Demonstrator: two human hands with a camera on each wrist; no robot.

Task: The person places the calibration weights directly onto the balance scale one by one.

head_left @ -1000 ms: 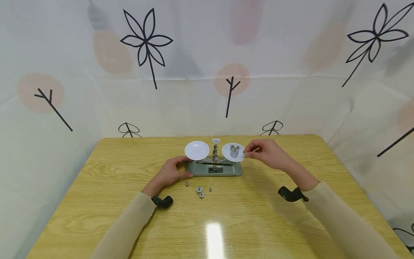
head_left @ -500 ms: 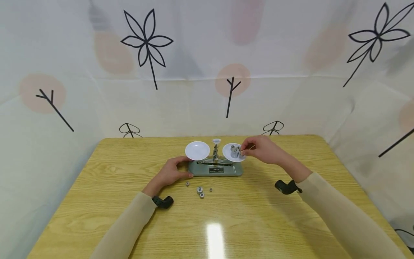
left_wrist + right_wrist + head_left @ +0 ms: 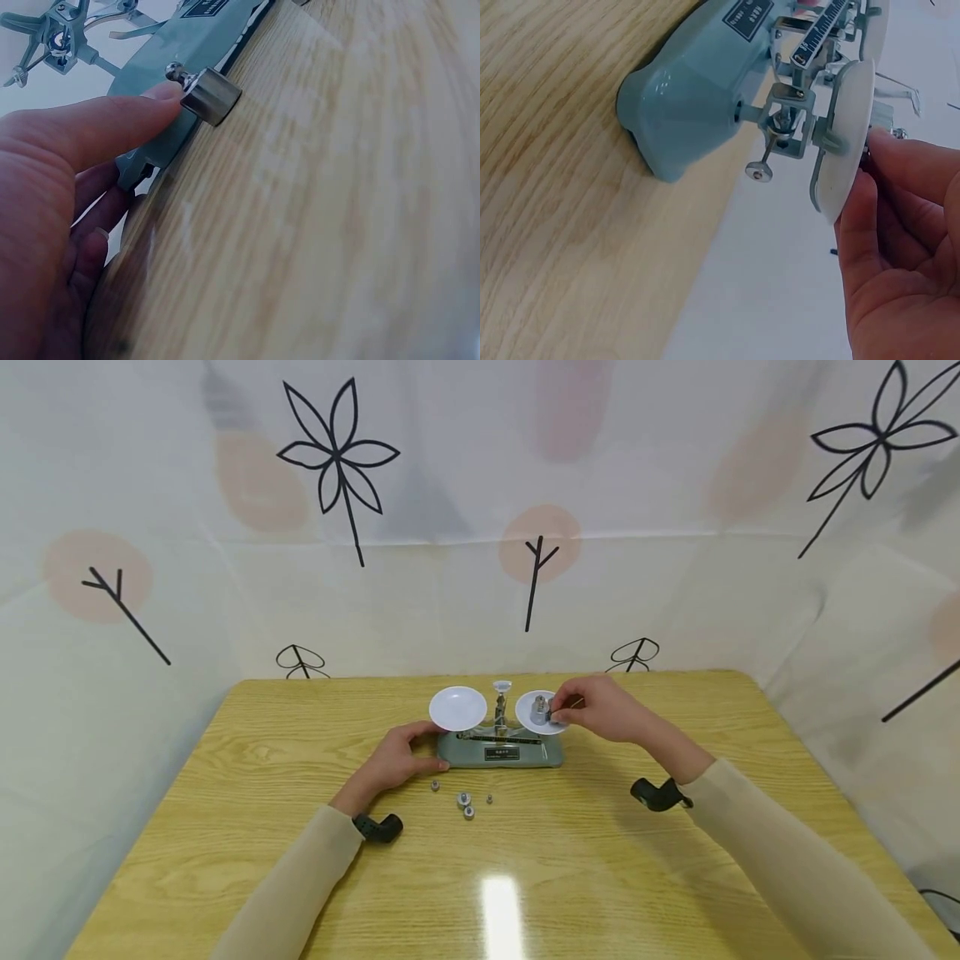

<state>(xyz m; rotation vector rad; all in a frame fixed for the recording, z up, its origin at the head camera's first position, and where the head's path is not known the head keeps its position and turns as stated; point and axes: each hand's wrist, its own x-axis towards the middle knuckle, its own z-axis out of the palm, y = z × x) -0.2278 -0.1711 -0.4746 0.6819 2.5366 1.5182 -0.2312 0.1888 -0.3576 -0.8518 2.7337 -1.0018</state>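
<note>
A balance scale with a grey-green base (image 3: 525,755) stands at the back of the table, with a white left pan (image 3: 457,708) and a white right pan (image 3: 528,723). My left hand (image 3: 395,755) holds the base's left end, thumb in front and fingers behind. My right hand (image 3: 606,708) is over the right pan, thumb and fingers pinching a small dark metal weight, mostly hidden by the fingertips. Beside it on that pan stand clustered metal weights (image 3: 539,710). In the right wrist view the pan (image 3: 847,142) hides most of them.
Several loose metal weights lie in front of the base: one (image 3: 435,785) near my left thumb, a larger one (image 3: 463,799) touching a smaller one (image 3: 468,812), and a tiny one (image 3: 490,798). A patterned cloth (image 3: 420,602) rises behind the wooden table (image 3: 300,718).
My right hand has moved left from the right pan's edge to the weights on it, which now stand closer together. The left hand stays on the base.
</note>
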